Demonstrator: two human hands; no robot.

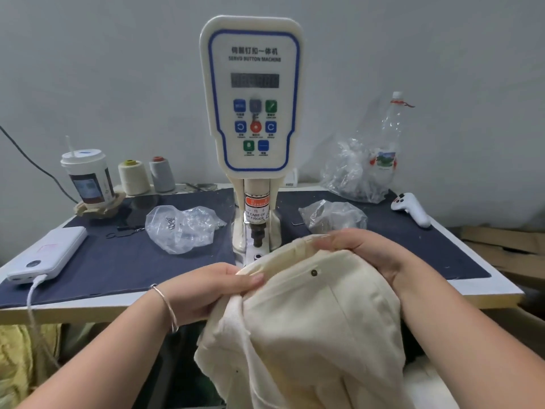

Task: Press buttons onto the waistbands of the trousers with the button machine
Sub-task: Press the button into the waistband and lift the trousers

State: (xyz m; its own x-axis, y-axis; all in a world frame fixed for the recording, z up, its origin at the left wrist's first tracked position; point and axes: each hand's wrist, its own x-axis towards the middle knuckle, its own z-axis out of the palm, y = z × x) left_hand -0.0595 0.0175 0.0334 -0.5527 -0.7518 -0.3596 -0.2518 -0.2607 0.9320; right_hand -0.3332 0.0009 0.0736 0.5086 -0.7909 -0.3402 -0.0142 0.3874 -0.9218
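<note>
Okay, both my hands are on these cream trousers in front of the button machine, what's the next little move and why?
Probably slide the waistband forward onto the die under the punch. The left hand and right hand pinch the trousers just short of it, and nothing lies under the punch yet.

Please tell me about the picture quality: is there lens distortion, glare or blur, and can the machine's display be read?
Head view: wide-angle bending bows the table edge; light is soft and even, with faint shadows; clear plastic bags show small highlights; the button machine display is dim and unreadable, its small key labels blurred; both hands and the trousers look fairly sharp.
</note>
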